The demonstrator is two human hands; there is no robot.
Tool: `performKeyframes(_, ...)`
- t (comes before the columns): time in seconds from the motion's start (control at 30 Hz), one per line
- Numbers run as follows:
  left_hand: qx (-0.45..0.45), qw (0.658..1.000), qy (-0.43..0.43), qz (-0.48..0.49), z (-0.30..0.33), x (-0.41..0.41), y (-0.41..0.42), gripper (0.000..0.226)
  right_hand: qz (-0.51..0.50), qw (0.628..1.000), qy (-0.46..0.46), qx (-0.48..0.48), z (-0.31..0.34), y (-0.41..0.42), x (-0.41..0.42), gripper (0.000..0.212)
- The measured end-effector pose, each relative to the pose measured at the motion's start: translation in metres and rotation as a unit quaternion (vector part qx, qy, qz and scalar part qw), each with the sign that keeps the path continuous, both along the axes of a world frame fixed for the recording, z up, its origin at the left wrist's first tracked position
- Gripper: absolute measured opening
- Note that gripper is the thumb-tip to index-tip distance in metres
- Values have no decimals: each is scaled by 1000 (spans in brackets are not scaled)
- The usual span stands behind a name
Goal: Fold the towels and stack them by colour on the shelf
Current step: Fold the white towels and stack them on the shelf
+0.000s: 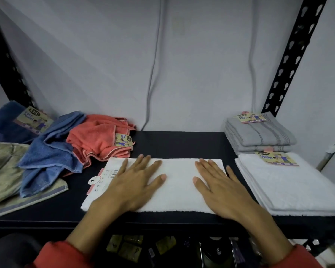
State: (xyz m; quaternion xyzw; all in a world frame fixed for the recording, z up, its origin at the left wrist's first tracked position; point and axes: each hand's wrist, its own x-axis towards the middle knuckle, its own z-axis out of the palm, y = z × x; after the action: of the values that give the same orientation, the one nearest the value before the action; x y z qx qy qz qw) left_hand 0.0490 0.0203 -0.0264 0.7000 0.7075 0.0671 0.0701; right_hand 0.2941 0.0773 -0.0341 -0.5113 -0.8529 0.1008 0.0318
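A white towel (179, 185), folded into a long strip, lies flat along the front of the dark shelf (174, 144), and both hands rest palm down on it. The left hand (135, 182) covers the strip's left part, its fingers (146, 164) straight and slightly spread, holding nothing; the right hand (219, 186) lies on the right part in the same way, fingers straight and a little apart, thumb pointing inward. A card label (103, 177) with a barcode and a pink edge sticks out from under the towel's left end, just beside the left hand. To the right, close to the strip, sits a stack of folded white towels (290, 188) with a printed label on its far edge, and behind that stack a pile of folded grey towels (259, 134) with darker stripes, also labelled. On the left side the unfolded ones crowd together: a rumpled coral towel (97, 138) near the strip's far left corner, a crumpled blue towel (50, 153) overlapping it, a beige towel (6, 175) spread under the blue one, and a darker blue towel (4, 122) at the back with a label lying on it. A grey cable (152, 74) hangs down the wall behind the shelf. A black perforated upright (292, 53) rises at the right rear corner. Red sleeves (62, 256) show at the bottom.
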Motion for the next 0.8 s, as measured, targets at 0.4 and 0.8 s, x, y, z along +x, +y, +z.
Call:
performKeyframes(0.4,43,992,-89,75,-15,-57,-21,60,57,987,62,133,27,-27,-71,64)
performKeyframes(0.8,4,995,-34,96,-11,-55,-28,58,57,998,-32,4,1,-1,-81,59)
